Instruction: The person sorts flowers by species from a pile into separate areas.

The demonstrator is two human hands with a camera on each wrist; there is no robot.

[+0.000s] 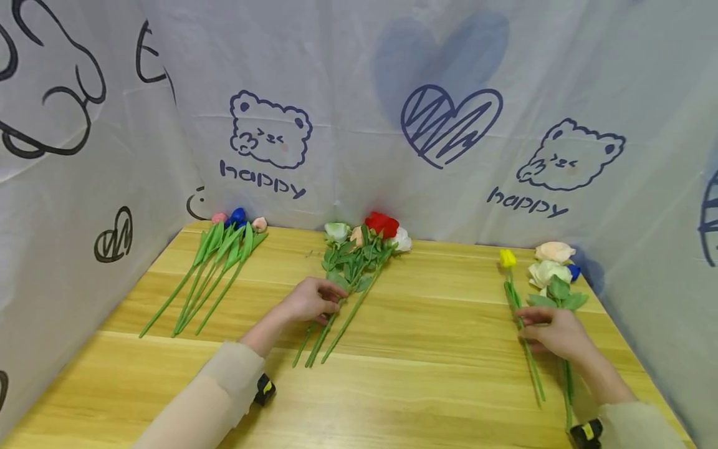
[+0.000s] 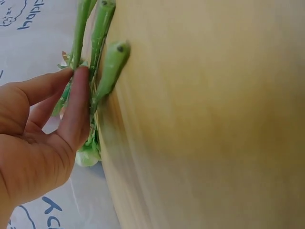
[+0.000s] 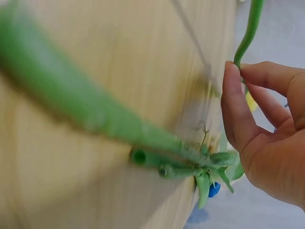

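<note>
A bunch of artificial roses lies mid-table, with a red rose [image 1: 382,224], a pale green rose [image 1: 337,232] and a white rose [image 1: 402,239] among the heads. Over its stems, my left hand [image 1: 314,299] pinches one green stem [image 2: 79,40] between thumb and fingertips; which bloom it belongs to is unclear. At the right, my right hand [image 1: 558,330] holds the yellow tulip [image 1: 507,258] by its stem [image 3: 250,31], lifted off the table in the right wrist view. Beside that hand lie a cream rose [image 1: 546,274], a peach rose [image 1: 554,251] and a partly hidden blue flower [image 1: 573,272].
Several tulips lie at the back left, including a blue tulip [image 1: 237,217] and pink ones, their stems pointing toward me. A printed cloth [image 1: 359,156] hangs behind and at both sides of the wooden table [image 1: 426,386].
</note>
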